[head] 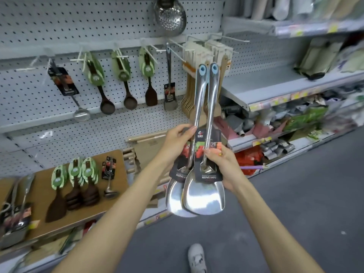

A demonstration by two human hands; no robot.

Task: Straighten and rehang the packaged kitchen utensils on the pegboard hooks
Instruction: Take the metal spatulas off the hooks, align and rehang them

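Two shiny steel spatulas with blue-tipped handles and black printed cards (199,154) stand upright in mid-air, near the viewer and in front of the white pegboard (59,32). The left hand (177,140) pinches the cards' upper left edge; the right hand (224,166) grips their right side. Far left, green-carded dark spoons (94,75) hang on hooks; more lie on a brown board (110,194) below.
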